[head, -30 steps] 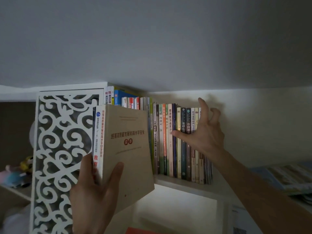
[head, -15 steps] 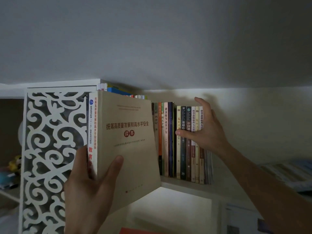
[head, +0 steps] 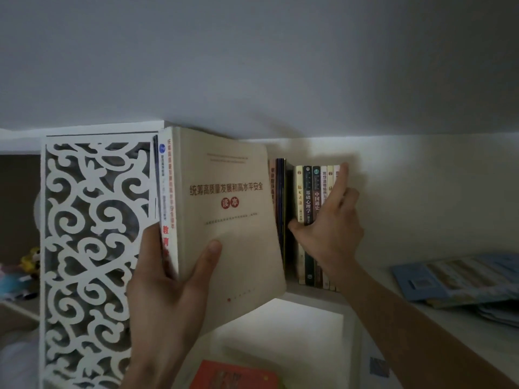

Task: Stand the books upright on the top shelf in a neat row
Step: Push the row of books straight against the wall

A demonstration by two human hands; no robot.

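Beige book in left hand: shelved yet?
No. The left hand grips the beige book, in front of the shelved row.

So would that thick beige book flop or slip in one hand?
Probably stiff: the beige book looks thick and stays flat. Likely heavyish; the left hand grips its lower corner with thinner books. The matte cover seems unlikely to slip.

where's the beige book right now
In the head view, the beige book is left of centre, held in the left hand, between the white lattice panel and the shelved books.
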